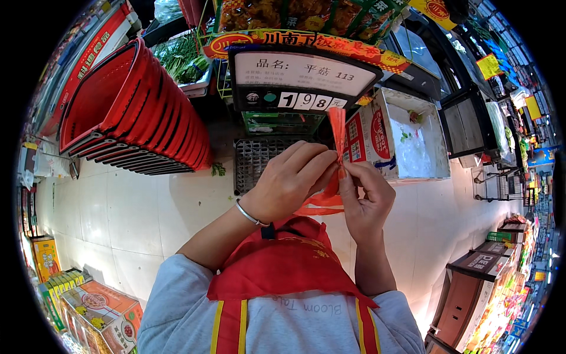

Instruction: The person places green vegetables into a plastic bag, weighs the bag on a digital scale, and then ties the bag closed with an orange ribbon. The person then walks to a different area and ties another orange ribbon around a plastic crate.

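Note:
Both hands meet in front of my chest on an orange-red plastic strip (337, 126), whose gathered upper end sticks up between them. My left hand (294, 179) has its fingers curled around the strip, and its fingertips are partly hidden. With thumb and forefinger, my right hand (369, 194) pinches it at a narrow bunched point. Loose strands of the same plastic hang below, over my red apron (276, 265). Beyond the hands is a black-framed price sign (305, 79) with white number cards.
To the left leans a tall stack of red shopping baskets (137, 115). A black plastic crate (250, 163) lies on the tiled floor ahead. A foam box (415, 146) with leafy scraps stands at right. Leafy greens (181, 57) and packaged food (305, 15) are displayed behind.

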The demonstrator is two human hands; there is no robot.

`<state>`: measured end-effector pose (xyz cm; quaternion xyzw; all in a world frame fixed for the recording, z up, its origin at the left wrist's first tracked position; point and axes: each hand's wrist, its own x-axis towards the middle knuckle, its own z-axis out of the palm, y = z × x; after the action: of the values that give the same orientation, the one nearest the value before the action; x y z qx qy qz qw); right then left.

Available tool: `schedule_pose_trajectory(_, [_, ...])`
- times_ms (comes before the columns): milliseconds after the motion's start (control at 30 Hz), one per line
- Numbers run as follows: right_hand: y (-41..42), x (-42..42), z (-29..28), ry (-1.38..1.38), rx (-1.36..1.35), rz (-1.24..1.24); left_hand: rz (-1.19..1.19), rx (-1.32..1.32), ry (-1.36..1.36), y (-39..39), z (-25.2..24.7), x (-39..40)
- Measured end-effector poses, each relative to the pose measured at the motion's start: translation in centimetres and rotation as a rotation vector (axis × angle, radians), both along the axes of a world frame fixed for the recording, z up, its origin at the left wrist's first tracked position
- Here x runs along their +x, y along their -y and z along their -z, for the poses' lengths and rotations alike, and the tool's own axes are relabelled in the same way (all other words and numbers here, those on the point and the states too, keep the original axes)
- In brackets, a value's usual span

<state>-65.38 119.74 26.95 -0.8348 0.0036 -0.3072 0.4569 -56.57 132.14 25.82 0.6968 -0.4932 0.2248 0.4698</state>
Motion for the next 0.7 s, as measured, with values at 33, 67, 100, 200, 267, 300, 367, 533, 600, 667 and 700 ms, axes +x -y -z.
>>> schedule_pose_trajectory(33, [0.1, 0.0, -0.1, -0.023, -0.004, -0.002, 0.004, 0.005, 0.011, -0.1, 0.1, 0.1])
schedule_pose_trajectory(67, [0.2, 0.0, -0.2, -0.074, 0.043, -0.023, 0.008, 0.010, 0.023, -0.1, 0.2, 0.2])
schedule_pose_trajectory(100, [0.3, 0.0, -0.4, -0.125, 0.089, -0.045, 0.011, 0.020, 0.032, -0.2, 0.4, 0.4])
schedule_pose_trajectory(200, [0.8, 0.1, -0.3, -0.170, 0.130, -0.069, 0.022, 0.042, 0.058, -0.1, 0.8, 0.7])
schedule_pose_trajectory(267, [1.0, 0.3, -0.1, -0.158, 0.177, -0.107, 0.019, 0.052, 0.076, -0.2, 0.8, 0.9])
schedule_pose_trajectory(300, [1.1, 0.4, 0.0, -0.151, 0.226, -0.141, 0.032, 0.029, 0.037, -0.2, 0.8, 0.9])
schedule_pose_trajectory(367, [1.4, 0.5, 0.0, -0.181, 0.356, -0.219, 0.060, -0.018, -0.042, -0.3, 0.6, 0.8])
schedule_pose_trajectory(533, [2.0, 0.8, 0.5, -0.272, 0.697, -0.344, 0.124, -0.080, -0.362, -0.4, 0.6, 0.0])
schedule_pose_trajectory(600, [2.3, 1.1, 1.6, -0.273, 0.802, -0.425, 0.153, -0.087, -0.473, -0.5, 1.0, -0.3])
schedule_pose_trajectory(667, [2.6, 1.5, 1.9, -0.244, 0.788, -0.472, 0.191, -0.096, -0.581, -0.9, 1.5, -0.4])
schedule_pose_trajectory(700, [2.7, 1.6, 1.9, -0.213, 0.721, -0.475, 0.194, -0.113, -0.588, -0.8, 1.6, -0.3])
